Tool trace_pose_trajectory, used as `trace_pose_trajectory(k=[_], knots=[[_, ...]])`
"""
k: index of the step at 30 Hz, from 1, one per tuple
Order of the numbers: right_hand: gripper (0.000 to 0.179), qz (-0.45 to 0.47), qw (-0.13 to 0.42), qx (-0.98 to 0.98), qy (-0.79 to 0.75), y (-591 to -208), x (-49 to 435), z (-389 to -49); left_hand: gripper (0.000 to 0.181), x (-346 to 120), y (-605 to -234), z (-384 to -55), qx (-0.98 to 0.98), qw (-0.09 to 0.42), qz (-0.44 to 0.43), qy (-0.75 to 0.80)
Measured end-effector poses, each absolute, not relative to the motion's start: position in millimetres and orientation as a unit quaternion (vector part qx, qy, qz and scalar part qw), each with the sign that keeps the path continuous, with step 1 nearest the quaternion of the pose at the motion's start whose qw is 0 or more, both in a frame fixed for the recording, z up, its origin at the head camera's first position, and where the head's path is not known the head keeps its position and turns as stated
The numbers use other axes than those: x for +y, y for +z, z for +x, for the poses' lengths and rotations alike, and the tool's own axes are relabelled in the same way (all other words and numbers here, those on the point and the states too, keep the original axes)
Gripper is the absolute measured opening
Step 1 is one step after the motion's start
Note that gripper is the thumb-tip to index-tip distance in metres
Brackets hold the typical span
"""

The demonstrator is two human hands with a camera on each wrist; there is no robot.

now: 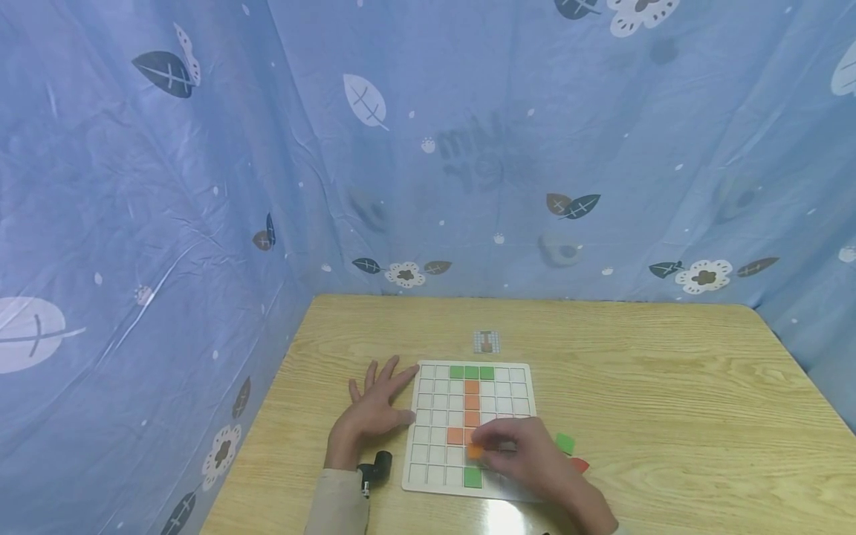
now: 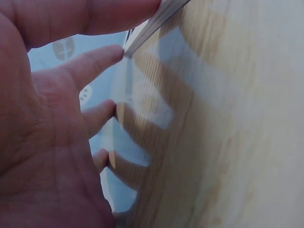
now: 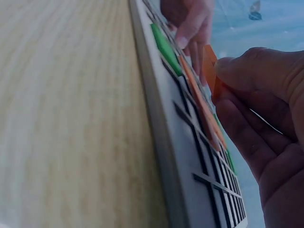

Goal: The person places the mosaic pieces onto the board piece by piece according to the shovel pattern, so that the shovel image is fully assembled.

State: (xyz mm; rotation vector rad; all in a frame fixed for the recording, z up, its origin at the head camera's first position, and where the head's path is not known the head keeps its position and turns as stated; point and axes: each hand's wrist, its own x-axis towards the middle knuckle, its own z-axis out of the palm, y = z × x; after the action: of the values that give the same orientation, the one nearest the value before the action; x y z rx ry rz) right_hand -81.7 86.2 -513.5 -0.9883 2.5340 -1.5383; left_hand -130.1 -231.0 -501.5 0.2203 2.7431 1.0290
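A white grid board (image 1: 426,435) lies on the table. Three green tiles (image 1: 471,372) sit in its top row, with a column of orange tiles (image 1: 472,402) below them. Another orange tile (image 1: 455,436) lies to the column's left, and a green tile (image 1: 472,478) is in the bottom row. Thumb and fingers of my right hand (image 1: 524,453) pinch an orange square tile (image 3: 209,71), held raised and tilted above the board in the right wrist view. My left hand (image 1: 374,405) has its fingers spread, thumb and index fingertip touching the board's left edge.
Right of the board, a loose green tile (image 1: 565,443) and a red piece (image 1: 579,465) lie partly beside my right hand. A small patterned card (image 1: 486,342) lies behind the board. Blue curtains (image 1: 468,186) border the wooden table (image 1: 669,386). A black device (image 1: 381,467) is by my left wrist.
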Motion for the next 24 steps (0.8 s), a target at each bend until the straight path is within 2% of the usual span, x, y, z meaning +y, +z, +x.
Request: trace_pose_trajectory(k=[8, 24], knots=[[0.023, -0.313, 0.023, 0.819, -0.479, -516.9, 81.1, -78.9, 0.092, -231.5, -502.1, -129.7, 0.929, 0.102, 0.075, 0.348], [0.027, -0.372, -0.046, 0.807, -0.456, -520.5, 77.9, -77.6, 0.092, -232.7, -502.5, -130.3, 0.929, 0.103, 0.081, 0.346]])
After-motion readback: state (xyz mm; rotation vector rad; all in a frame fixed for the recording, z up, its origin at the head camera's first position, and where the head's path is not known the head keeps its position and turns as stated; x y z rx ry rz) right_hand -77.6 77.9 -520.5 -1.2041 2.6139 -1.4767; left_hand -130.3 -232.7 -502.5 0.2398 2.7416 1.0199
